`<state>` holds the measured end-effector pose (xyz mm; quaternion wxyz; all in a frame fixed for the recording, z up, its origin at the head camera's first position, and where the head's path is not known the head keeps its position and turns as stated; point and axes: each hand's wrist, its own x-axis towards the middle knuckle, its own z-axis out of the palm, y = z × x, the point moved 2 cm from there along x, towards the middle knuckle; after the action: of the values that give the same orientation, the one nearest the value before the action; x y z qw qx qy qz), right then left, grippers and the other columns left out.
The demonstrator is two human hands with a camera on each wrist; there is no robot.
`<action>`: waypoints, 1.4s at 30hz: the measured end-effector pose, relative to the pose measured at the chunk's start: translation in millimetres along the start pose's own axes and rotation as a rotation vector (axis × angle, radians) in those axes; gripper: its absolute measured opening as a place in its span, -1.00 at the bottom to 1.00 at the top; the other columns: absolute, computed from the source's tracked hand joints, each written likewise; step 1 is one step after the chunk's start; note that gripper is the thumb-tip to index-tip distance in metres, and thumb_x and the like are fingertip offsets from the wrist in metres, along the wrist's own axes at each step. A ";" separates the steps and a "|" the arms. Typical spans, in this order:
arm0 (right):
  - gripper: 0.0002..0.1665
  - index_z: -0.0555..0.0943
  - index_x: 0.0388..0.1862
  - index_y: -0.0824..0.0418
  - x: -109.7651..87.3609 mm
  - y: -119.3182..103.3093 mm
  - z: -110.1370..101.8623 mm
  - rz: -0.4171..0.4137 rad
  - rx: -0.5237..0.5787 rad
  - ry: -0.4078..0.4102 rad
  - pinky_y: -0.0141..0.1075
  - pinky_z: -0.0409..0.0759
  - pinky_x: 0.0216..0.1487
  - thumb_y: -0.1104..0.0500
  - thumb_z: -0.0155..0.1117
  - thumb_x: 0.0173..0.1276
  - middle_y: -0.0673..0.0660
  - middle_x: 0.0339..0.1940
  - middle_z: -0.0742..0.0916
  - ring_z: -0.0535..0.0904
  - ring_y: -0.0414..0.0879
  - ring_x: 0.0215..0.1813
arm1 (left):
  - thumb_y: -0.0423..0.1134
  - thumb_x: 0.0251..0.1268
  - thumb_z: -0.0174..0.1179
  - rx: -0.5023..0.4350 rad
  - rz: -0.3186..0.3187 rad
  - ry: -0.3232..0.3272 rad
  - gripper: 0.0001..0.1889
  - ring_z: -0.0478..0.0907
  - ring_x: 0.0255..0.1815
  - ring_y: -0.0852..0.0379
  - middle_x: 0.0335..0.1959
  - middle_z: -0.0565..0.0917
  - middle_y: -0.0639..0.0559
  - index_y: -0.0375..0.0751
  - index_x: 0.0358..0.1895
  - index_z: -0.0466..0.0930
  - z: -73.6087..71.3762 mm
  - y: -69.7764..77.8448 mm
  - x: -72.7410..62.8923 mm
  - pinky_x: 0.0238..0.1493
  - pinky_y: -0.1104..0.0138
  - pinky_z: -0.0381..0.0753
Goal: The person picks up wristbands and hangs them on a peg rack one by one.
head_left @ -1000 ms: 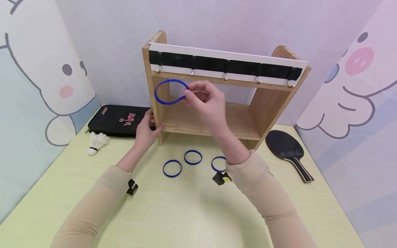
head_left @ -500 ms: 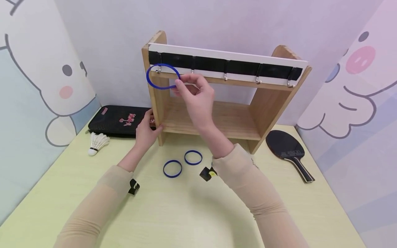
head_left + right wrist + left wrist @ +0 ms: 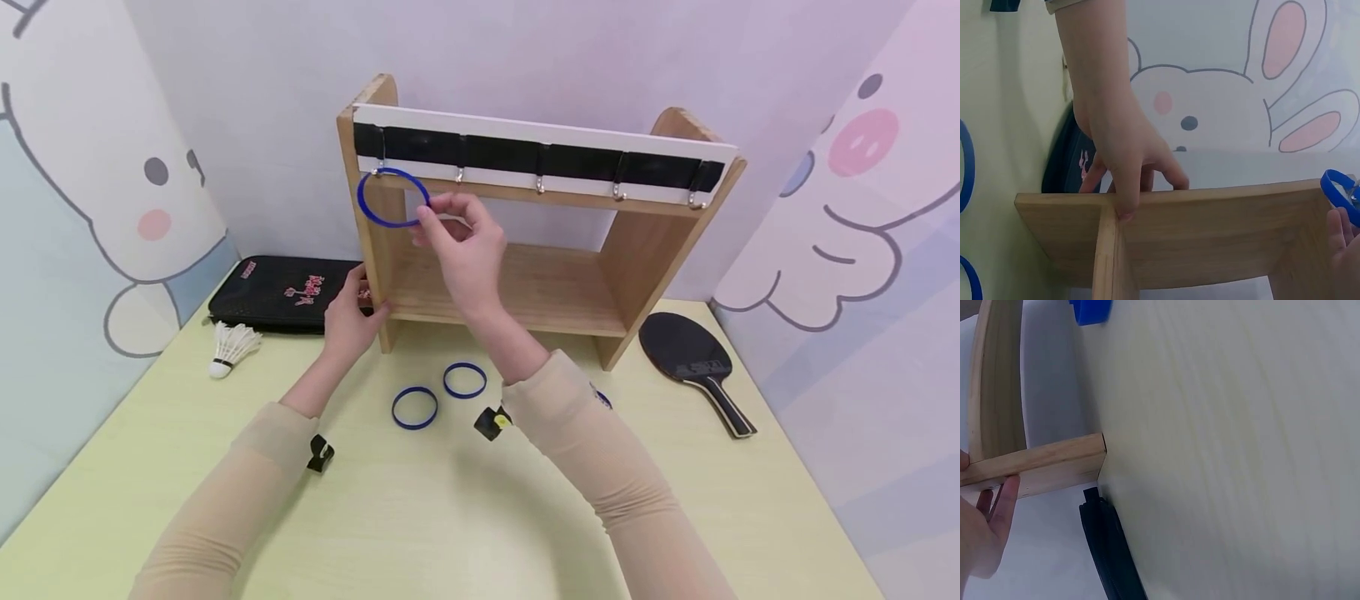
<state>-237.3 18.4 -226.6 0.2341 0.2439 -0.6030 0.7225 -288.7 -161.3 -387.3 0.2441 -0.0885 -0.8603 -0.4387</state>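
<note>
Between thumb and fingertips, my right hand (image 3: 468, 250) pinches a thin blue wristband (image 3: 362, 202) by its right side. The band's upper edge overlaps the tip of the leftmost metal hook (image 3: 377, 170); in the right wrist view, the hook shows inside the band (image 3: 1334, 195). My left hand (image 3: 351, 321) grips the left side panel of the wooden shelf (image 3: 510, 283), low down, thumb in front and fingers round the outer face. The left wrist view shows that panel (image 3: 1060, 459) between the fingers. Several hooks line a black-and-white strip (image 3: 502, 156) along the shelf's top.
Two blue bands (image 3: 414, 408) lie before the shelf; another (image 3: 603, 398) is mostly hidden by my right sleeve. A black case (image 3: 277, 292) and a shuttlecock (image 3: 234, 348) lie left, a table tennis bat (image 3: 686, 350) right. Walls close in the back and both sides.
My right hand has carried the wristband left and up to the leftmost hook, then lowered it slightly onto the hook's tip. The left hand has kept its grip on the shelf.
</note>
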 end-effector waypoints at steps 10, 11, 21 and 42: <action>-0.80 0.55 -0.21 0.51 -3.8 9.8 -12.4 0.031 -0.086 -0.066 -0.11 0.66 -0.29 0.37 0.26 0.25 0.39 -0.31 0.69 0.65 0.24 -0.33 | -0.27 0.16 0.27 0.002 -0.011 -0.034 -0.31 0.63 -0.13 -0.13 0.03 0.59 -0.23 -0.10 0.37 0.20 -2.2 -0.6 0.0 -0.13 0.00 0.58; -0.81 0.56 -0.21 0.49 -4.0 12.6 -14.7 0.033 -0.098 -0.072 -0.11 0.66 -0.29 0.36 0.27 0.25 0.37 -0.31 0.69 0.65 0.21 -0.33 | -0.27 0.17 0.27 0.001 -0.013 -0.039 -0.31 0.63 -0.12 -0.14 0.04 0.58 -0.23 -0.10 0.37 0.19 -2.0 -0.3 0.3 -0.13 0.00 0.58; -0.79 0.63 -0.21 0.26 -22.0 34.7 -27.5 -0.017 -0.320 -0.292 -0.31 0.64 -0.30 0.15 0.32 0.26 0.10 -0.28 0.73 0.66 -0.09 -0.31 | -0.28 0.17 0.27 0.020 0.000 -0.036 -0.31 0.63 -0.12 -0.17 0.03 0.58 -0.26 -0.13 0.37 0.18 -2.2 -2.3 -0.2 -0.16 -0.01 0.59; -0.73 0.66 -0.10 0.15 -84.0 93.1 -57.7 -0.096 -0.661 -0.955 -0.41 0.52 0.04 0.20 0.38 0.19 -0.03 -0.09 0.69 0.54 -0.21 0.04 | -0.26 0.18 0.26 0.029 0.032 -0.029 -0.31 0.63 -0.13 -0.12 0.02 0.58 -0.21 -0.10 0.39 0.18 1.2 -4.9 0.1 -0.17 -0.01 0.58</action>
<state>-235.5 56.4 -359.2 0.0323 0.4836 -0.8236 0.2945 -291.0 -163.3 -391.3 0.2399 -0.1050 -0.8686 -0.4207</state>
